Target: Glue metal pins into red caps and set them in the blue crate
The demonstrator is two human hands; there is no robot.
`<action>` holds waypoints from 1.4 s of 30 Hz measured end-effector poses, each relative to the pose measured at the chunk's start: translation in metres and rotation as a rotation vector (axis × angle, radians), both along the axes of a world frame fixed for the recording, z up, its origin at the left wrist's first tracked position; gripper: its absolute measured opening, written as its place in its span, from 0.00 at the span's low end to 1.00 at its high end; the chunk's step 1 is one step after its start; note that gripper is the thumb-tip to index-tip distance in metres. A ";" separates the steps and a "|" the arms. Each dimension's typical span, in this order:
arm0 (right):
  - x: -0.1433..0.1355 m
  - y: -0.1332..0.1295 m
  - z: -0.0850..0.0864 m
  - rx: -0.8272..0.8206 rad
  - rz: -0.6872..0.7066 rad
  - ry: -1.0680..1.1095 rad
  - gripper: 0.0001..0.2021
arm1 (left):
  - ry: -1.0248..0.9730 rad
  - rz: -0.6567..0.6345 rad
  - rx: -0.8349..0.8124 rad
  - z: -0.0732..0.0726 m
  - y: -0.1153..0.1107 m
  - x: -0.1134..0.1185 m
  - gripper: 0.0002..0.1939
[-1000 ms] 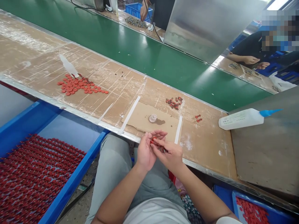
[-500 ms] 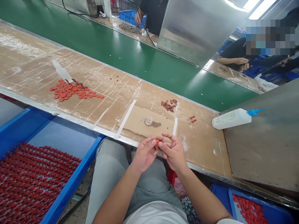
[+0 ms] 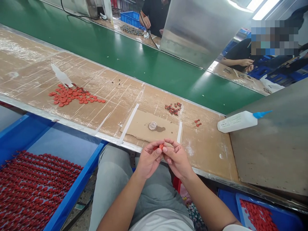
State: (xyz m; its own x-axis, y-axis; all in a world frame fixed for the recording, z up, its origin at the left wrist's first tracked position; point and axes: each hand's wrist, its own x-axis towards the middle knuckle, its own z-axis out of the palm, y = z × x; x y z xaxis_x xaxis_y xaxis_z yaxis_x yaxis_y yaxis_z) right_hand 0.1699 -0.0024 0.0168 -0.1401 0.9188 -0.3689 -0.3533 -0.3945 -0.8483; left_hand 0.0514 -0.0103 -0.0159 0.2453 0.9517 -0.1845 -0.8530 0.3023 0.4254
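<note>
A small red part (image 3: 161, 146) is pinched between my left hand (image 3: 149, 159) and my right hand (image 3: 177, 158), which meet at the front edge of the table. Fingers of both hands close round it and hide most of its shape. Just beyond them, a small clear cup (image 3: 152, 125) stands on a taped piece of cardboard (image 3: 134, 128), beside a dark wet stain. A heap of small red and dark parts (image 3: 172, 109) lies behind the cardboard. Two similar pieces (image 3: 198, 123) lie apart to the right.
Red discs (image 3: 69, 96) lie at left near a white plastic piece (image 3: 61, 76). A white bottle with a blue nozzle (image 3: 237, 122) leans by the metal panel (image 3: 269, 138). Blue trays (image 3: 72, 183) of red parts flank my legs. Beyond the green belt (image 3: 134, 61), other people work.
My fingers have shifted slightly round the red part, and the right fingers have closed in toward the left ones. Across the belt, a person's hand has moved a little.
</note>
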 end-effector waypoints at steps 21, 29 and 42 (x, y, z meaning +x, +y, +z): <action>0.091 0.168 -0.036 0.632 -0.061 -1.476 0.16 | -0.004 0.201 -0.148 -0.003 0.014 -0.023 0.11; 0.098 0.184 -0.042 0.605 -0.003 -1.504 0.14 | -0.002 0.201 -0.158 -0.006 0.017 -0.021 0.11; 0.097 0.161 -0.033 0.501 -0.011 -0.832 0.21 | 0.010 0.219 -0.164 -0.006 0.018 -0.021 0.12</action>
State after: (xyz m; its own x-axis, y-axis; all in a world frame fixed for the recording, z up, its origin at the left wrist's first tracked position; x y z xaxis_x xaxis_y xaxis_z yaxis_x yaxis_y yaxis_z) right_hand 0.2666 0.1589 -0.0161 -0.0018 0.9961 0.0880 0.4344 0.0801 -0.8971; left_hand 0.0306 0.0078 -0.0222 0.0338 0.9390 -0.3423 -0.9016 0.1764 0.3949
